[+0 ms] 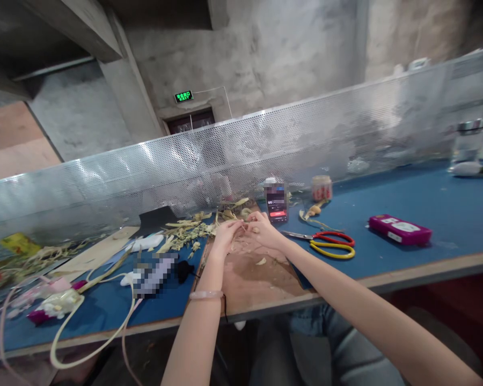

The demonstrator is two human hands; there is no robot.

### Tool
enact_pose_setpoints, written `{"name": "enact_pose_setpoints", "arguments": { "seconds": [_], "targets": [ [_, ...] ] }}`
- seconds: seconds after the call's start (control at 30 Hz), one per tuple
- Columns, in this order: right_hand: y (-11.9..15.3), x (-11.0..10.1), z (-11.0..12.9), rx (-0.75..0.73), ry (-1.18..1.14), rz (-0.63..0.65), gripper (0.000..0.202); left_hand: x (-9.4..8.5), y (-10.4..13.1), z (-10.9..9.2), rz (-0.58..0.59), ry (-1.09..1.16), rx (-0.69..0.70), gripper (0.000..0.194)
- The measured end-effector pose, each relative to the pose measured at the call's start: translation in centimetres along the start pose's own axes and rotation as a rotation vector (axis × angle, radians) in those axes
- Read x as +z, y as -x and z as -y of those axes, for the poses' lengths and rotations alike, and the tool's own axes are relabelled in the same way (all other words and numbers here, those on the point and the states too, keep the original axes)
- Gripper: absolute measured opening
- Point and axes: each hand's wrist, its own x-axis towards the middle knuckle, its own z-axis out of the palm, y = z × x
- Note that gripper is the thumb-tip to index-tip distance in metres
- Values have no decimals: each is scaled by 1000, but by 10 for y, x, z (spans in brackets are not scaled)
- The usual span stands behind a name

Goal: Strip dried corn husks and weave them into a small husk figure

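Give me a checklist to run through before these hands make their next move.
1. Both hands over the board: ok; the left hand and right hand are close together above the far part of the brown board.
2. Grip secure: cannot tell; whatever is between the hands is too small and blurred.
3. Board free of scraps: not ok; a pale scrap lies on it.
4. Scissors pointing away from the person: not ok; the blades point toward the right forearm.
5. Phone screen facing the person: ok.
6. Dried plant pieces nearby: ok, left of the board.
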Motion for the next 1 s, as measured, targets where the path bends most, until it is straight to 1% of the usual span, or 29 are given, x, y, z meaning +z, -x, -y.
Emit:
{"name": "enact_pose_setpoints", "arguments": {
  "seconds": [0.17, 0.47, 0.6, 0.67, 0.73, 0.77, 0.9, 0.93, 1.0],
  "targets": [
    [0, -1, -2, -3, -3, 31, 14, -4, -3, 4, -16, -40, 27, 27],
    [-1, -8, 6, -108, 18, 63, 15, 0, 1, -4, -41, 10, -26, 27],
    [0, -8, 7, -125, 10, 80, 18, -1, 1, -5, -58, 21, -37, 28],
    [0, -7, 6, -105, -7, 84, 17, -2, 0, -4, -63, 17, -30, 26],
    [-1, -8, 5, -41, -34, 79, 17, -3, 1, -4, -45, -2, -22, 25],
    [-3, -9, 4, 10, -52, 62, 18, -3, 2, -5, -19, -15, -21, 25],
    [-9, -14, -1, 281, -171, -64, 33, 3, 11, -8, 150, -71, -74, 27],
    [-10, -15, -4, 345, -230, -64, 34, 5, 13, -9, 193, -84, -107, 27],
    [-10, -14, -10, 432, -393, 12, 33, 9, 18, -10, 271, -113, -179, 27]
  ]
}}
